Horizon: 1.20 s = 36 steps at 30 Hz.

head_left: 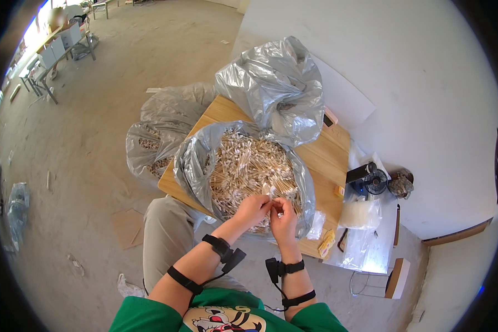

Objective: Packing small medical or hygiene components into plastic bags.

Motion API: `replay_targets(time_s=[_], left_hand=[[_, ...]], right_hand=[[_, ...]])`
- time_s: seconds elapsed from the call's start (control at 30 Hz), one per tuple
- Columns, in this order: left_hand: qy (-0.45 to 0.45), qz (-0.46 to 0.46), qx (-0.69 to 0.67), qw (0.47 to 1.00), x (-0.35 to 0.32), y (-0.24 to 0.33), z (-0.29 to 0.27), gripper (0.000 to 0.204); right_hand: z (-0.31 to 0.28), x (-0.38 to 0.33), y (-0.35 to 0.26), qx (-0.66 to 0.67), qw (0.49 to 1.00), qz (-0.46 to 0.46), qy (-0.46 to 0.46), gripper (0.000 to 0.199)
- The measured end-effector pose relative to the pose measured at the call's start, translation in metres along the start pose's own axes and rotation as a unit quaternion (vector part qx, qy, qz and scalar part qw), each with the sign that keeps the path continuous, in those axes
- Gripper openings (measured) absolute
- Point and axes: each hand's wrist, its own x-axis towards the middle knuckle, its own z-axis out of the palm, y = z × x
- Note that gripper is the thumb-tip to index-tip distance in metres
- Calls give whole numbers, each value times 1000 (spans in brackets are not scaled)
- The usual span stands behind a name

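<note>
A grey plastic bag (188,157) stands wide open on the wooden table, full of cotton swabs (252,166) with pale wooden sticks and white tips. Over its near side, my left hand (253,209) and my right hand (284,220) meet at the fingertips. Both are closed in a pinch. A small whitish thing (269,191) shows at the fingers; it is too small to tell whether it is swab tips or a bit of clear plastic. Loose swabs lie just under and around both hands.
Another grey bag (271,83) sits at the table's far side; more swab-filled bags (155,144) stand left of the wooden table (321,160). To the right are a small black fan (375,181), clear plastic bags (362,214) and a yellow packet (327,243). A person (58,17) is far left.
</note>
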Motion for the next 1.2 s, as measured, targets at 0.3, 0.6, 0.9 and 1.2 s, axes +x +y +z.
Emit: replay_targets(time_s=[0.3,0.6,0.9,1.2], left_hand=[[-28,33,66,997,5,9,-9,19],[-87,-26,112,990,34,21,-17,22],[105,-7,68,992,44,-10,-26,38],[-5,-84,34,996,58,3,-36,30]], right_hand=[[-5,10,13,-88,995,-26,37,19],[0,33,19,-128,983,-115,57,17],[14,41,49,146,970,153,117,12],[14,45,55,66,977,139,149,12]])
